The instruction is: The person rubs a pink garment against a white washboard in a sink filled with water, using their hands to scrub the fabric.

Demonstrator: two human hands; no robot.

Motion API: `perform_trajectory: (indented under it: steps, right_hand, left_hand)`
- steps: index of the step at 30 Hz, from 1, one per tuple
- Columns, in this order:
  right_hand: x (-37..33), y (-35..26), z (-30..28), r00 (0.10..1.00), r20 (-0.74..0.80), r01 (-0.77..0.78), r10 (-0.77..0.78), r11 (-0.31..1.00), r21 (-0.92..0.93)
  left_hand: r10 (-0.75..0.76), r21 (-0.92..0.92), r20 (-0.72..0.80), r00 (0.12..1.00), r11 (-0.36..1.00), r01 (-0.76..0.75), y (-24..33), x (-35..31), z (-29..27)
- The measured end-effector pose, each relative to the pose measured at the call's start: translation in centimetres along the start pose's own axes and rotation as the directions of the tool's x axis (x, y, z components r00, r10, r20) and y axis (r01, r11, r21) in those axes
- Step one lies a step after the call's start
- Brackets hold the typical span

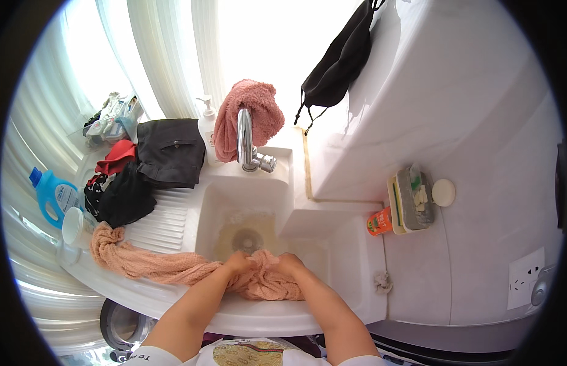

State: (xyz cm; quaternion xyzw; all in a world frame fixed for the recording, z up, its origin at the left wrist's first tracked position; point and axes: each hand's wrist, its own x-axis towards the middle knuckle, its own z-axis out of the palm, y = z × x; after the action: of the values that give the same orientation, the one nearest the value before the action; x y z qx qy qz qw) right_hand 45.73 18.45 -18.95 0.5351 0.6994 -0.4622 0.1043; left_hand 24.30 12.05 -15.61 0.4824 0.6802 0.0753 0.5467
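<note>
A long peach towel [158, 263] lies along the front rim of the white sink [234, 195], one end on the ribbed washboard side and the other bunched over the basin. My left hand [239, 262] is closed on the bunched part near the drain [248, 241]. Just to its right my right hand [289, 264] grips the same towel, and a fold stands up between the two hands. Some fingertips of both hands are hidden in the cloth. Shallow cloudy water or a brownish stain surrounds the drain.
A chrome faucet [244, 137] with a pink cloth [271, 113] behind it rises at the back. Dark trousers [173, 152], black clothes [128, 198], a white tub [76, 227] and a blue detergent bottle [54, 198] stand left. At right is a soap caddy [408, 201].
</note>
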Motion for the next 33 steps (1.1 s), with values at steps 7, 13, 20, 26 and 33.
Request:
perform_trajectory:
  steps: [7, 13, 20, 26, 33]
  right_hand:
    - [-4.3, -2.8, -2.7, 0.917, -0.399, 0.351, 0.002, 0.474, 0.808]
    - [-9.6, -14.6, 2.9, 0.397, -0.83, 0.647, -0.391, 0.761, -0.049]
    - [-2.2, -10.1, 7.3, 0.629, -0.761, 0.484, 0.158, 0.687, 0.542]
    - [-5.2, -13.5, 5.4, 0.693, -0.674, 0.352, 0.256, 0.696, 0.627]
    - [-5.6, -12.7, 6.9, 0.695, -0.694, 0.663, -0.187, 0.539, 0.519]
  left_hand:
    - [0.262, -0.975, -0.016, 0.965, -0.218, 0.043, 2.0, -4.0, -1.7]
    - [0.254, -0.975, -0.017, 0.967, -0.217, 0.04, 0.9, -3.6, -0.1]
    - [0.116, -0.988, -0.139, 0.983, 0.046, -0.146, 2.3, -4.7, 0.9]
    - [0.085, -0.999, 0.038, 0.996, 0.032, 0.035, 0.8, -5.4, 1.1]
    - [0.306, -0.975, -0.013, 0.952, -0.216, 0.057, 0.8, -5.9, 0.6]
